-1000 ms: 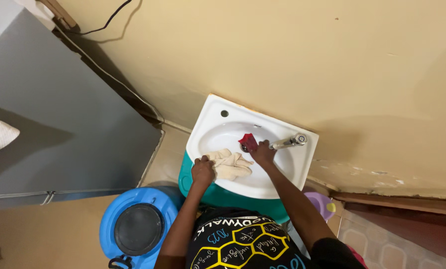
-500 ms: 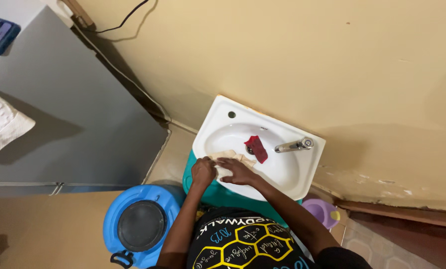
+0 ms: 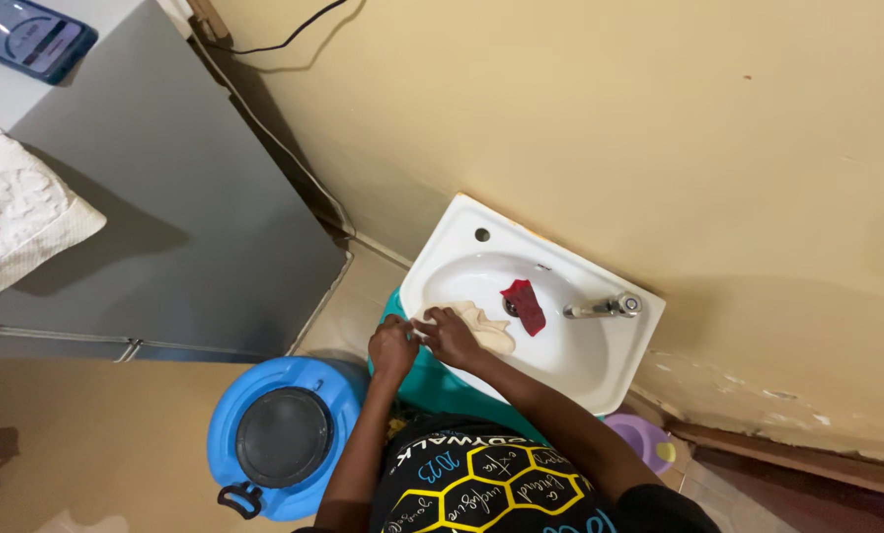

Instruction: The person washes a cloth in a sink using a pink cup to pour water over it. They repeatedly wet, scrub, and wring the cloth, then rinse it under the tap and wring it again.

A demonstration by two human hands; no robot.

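A white wall-mounted sink (image 3: 600, 370) holds a cream cloth (image 3: 489, 328) and a dark red cloth (image 3: 526, 304) lying over the drain. My left hand (image 3: 392, 347) grips the near left end of the cream cloth at the basin's front rim. My right hand (image 3: 452, 334) is closed on the same cloth just beside it. A chrome tap (image 3: 600, 308) sticks out over the basin at the right.
A blue drum with a black lid (image 3: 276, 434) stands on the floor at the left of the sink. A teal container (image 3: 442, 390) sits under the basin. A grey cabinet (image 3: 146, 217) with a white cloth (image 3: 12, 212) is at the left. A purple pot (image 3: 639, 439) is low right.
My right hand left the red cloth by the tap and came over to the cream cloth beside my left hand. The red cloth stays over the drain. The view shifted.
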